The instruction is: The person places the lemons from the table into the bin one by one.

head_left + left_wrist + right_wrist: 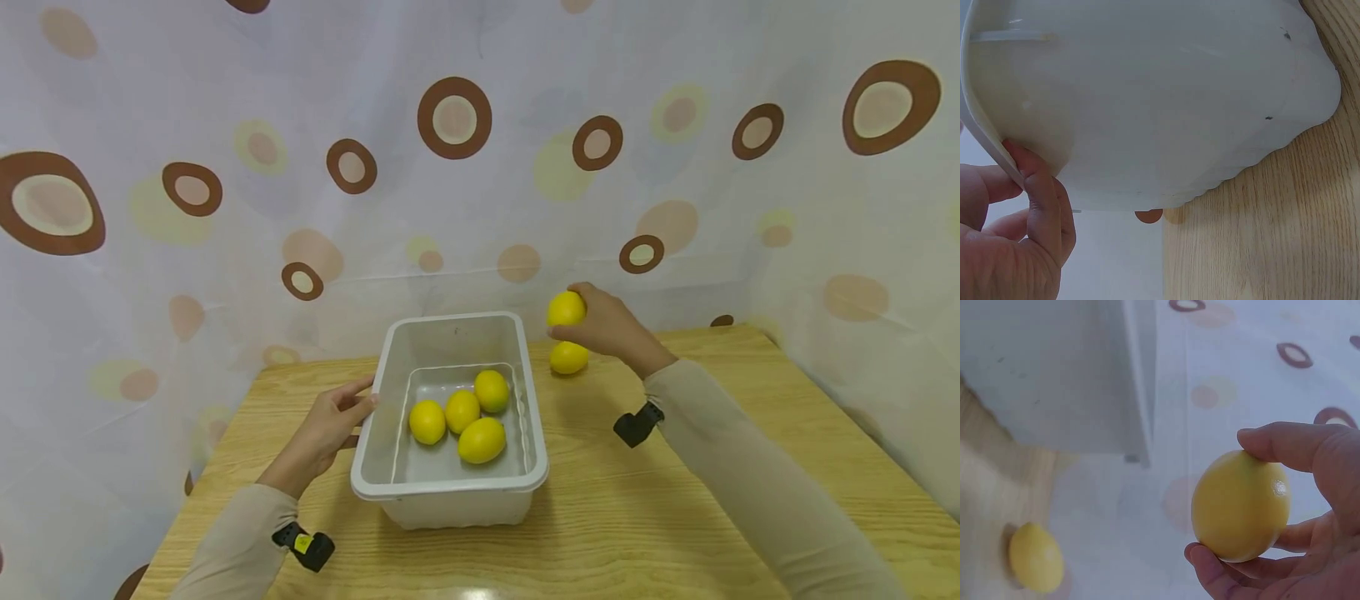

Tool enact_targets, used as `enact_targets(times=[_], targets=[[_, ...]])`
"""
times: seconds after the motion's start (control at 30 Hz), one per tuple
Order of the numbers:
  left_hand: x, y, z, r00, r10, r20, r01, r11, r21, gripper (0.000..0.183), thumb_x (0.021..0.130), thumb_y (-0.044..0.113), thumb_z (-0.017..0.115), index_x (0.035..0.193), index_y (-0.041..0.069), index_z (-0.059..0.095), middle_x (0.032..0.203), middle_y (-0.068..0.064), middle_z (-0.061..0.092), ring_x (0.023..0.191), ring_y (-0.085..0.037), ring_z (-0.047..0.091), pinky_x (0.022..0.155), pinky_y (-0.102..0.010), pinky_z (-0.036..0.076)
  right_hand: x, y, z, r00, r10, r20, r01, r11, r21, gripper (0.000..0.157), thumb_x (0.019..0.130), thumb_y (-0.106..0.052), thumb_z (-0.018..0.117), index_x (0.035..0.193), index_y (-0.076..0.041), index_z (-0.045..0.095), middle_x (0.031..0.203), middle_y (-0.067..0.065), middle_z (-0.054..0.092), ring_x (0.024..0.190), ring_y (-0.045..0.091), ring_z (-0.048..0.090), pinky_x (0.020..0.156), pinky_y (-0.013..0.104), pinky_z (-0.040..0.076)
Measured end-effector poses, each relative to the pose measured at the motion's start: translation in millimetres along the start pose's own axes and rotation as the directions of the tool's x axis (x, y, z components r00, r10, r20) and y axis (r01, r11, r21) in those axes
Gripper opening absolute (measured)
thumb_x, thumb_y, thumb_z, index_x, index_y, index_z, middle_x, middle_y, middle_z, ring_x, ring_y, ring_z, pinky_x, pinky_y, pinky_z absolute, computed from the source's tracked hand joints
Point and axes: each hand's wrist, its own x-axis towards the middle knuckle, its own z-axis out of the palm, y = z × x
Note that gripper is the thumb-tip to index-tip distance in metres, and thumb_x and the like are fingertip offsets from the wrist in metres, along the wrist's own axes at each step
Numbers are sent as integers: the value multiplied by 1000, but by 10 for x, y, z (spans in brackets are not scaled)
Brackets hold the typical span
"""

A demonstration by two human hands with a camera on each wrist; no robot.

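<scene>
A lemon (1240,506) is gripped between the thumb and fingers of my right hand (606,323), raised above the table to the right of the bin. Below it, a second lemon (569,358) lies on the wood near the back edge. My left hand (327,429) pinches the left rim of the grey plastic bin (457,487), thumb on one side and fingers under the lip, as the left wrist view shows. Inside the bin several lemons (482,440) rest on its floor, close together towards the right.
The wooden table (637,517) extends on both sides of the bin. A patterned curtain (465,208) hangs right behind the table's back edge and along both sides. Each wrist wears a small black camera (638,424) on a strap.
</scene>
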Motion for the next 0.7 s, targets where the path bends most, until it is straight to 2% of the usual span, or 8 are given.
enact_targets(times=[0.37,0.7], targets=[[2,-3,-5,1000,6,-4,-6,1000,6,51,100,16,52,147,4,36,123,-22,53,92,-17,64,76,-40,58,68,-741,40,985,-175,-7,174,984,-47,78,83,-30,73,143,1,35,122,17,55,98,30,56,84,42,50],[12,-19,-12,1000,5,11,-5,1000,-2,52,101,17,51,148,5,35,126,-25,52,94,-20,64,78,-42,57,277,-1107,379,969,-222,109,232,969,-90,73,81,-31,74,138,1,41,115,13,59,95,26,56,80,35,50]])
